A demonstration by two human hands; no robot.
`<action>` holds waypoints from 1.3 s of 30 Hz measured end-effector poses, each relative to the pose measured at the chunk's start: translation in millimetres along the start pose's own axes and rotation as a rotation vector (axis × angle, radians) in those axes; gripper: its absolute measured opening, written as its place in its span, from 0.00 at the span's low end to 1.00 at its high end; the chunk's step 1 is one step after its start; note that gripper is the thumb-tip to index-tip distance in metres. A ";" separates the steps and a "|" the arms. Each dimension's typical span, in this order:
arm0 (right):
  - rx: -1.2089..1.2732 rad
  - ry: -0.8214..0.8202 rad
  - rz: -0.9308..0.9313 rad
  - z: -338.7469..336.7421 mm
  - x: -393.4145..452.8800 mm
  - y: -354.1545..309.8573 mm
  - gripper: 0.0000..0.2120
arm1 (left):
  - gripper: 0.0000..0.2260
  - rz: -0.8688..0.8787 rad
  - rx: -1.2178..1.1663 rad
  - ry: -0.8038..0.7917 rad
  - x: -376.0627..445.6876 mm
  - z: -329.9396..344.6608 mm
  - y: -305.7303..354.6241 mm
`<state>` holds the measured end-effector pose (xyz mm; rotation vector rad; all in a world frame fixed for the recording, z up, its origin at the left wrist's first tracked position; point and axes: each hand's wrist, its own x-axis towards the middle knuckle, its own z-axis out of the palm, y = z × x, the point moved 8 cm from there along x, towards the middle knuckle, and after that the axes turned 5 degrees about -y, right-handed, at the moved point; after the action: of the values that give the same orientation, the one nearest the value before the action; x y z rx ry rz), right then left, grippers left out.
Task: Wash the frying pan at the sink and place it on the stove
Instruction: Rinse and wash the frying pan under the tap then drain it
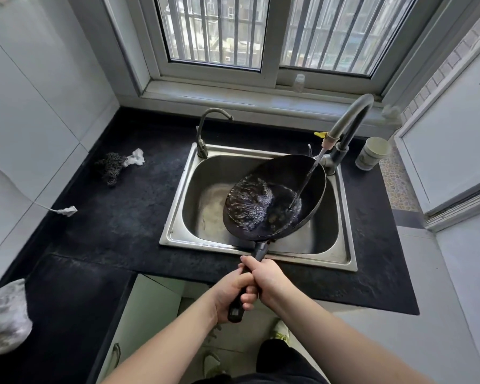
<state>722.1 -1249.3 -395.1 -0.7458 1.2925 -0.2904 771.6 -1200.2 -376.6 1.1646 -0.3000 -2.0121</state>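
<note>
Rinse step: both hands, left hand [231, 293] & right hand [266, 278], closed round the handle of the frying pan [275, 198], tilted over the sink [194, 189] w/ faucet [347, 126] water running in; next prob. swirl & dump, needs firm grip.

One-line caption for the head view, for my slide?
Both hands, left hand and right hand, grip the frying pan handle, tilted over the sink under running faucet water.

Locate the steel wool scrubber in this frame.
The steel wool scrubber lies on the black counter left of the sink, touching a crumpled white cloth.
</note>
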 end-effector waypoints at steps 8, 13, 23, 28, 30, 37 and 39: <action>-0.025 -0.035 -0.068 -3.3 6.2 -6.8 0.12 | 0.05 0.142 0.168 0.013 15.9 -4.1 4.5; 0.020 -0.145 -0.047 -3.2 15.7 -10.6 0.14 | 0.10 0.203 0.311 0.079 33.2 -10.4 11.8; -0.016 -0.210 -0.047 -9.2 46.7 -23.4 0.06 | 0.10 0.303 0.438 0.143 57.7 -17.5 23.5; -0.051 -0.239 -0.107 -8.9 63.3 -31.5 0.04 | 0.12 0.319 0.547 0.198 68.7 -27.2 33.0; -0.066 -0.262 -0.118 -7.9 67.0 -36.1 0.04 | 0.11 0.346 0.592 0.219 71.8 -30.8 37.7; -0.093 -0.326 -0.178 -3.4 78.4 -52.9 0.06 | 0.09 0.420 0.711 0.331 81.0 -41.6 50.7; -0.092 -0.347 -0.175 -1.0 80.9 -55.2 0.06 | 0.09 0.432 0.752 0.364 82.9 -46.0 53.5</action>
<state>755.1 -1337.8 -421.1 -0.9453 0.9192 -0.2311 813.1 -1288.2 -425.5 1.7051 -1.0772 -1.2885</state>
